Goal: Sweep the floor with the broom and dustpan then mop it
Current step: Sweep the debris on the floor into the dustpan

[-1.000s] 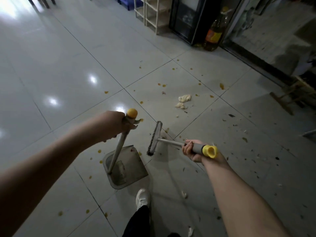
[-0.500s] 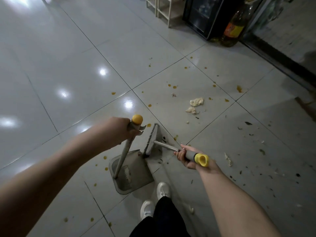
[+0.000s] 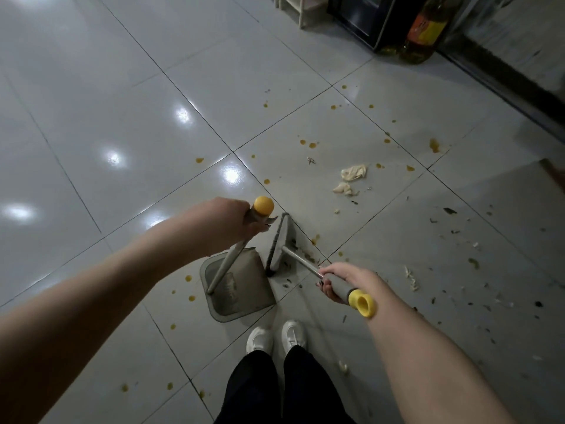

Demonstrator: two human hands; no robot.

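Note:
My left hand [image 3: 224, 221] grips the yellow-capped upright handle of a grey dustpan [image 3: 244, 289], which sits flat on the tiled floor just ahead of my white shoes. My right hand [image 3: 342, 281] grips the grey handle of a short broom [image 3: 281, 243] with a yellow end cap. The broom head stands on the floor right at the dustpan's open right edge. Some dust and scraps lie inside the pan. Crumpled paper bits [image 3: 353, 172], yellow spots and dark crumbs litter the tiles ahead and to the right.
A large bottle of yellow liquid [image 3: 423, 32] stands beside a dark cabinet [image 3: 363, 16] at the top right. A white shelf leg [image 3: 290, 9] is left of it. A dark threshold [image 3: 501, 78] runs along the right side. My shoes [image 3: 275, 335] stand close behind the dustpan.
The broom head has swept leftward up to the dustpan's edge. My second foot has stepped in beside the first, and the view has shifted closer to the litter.

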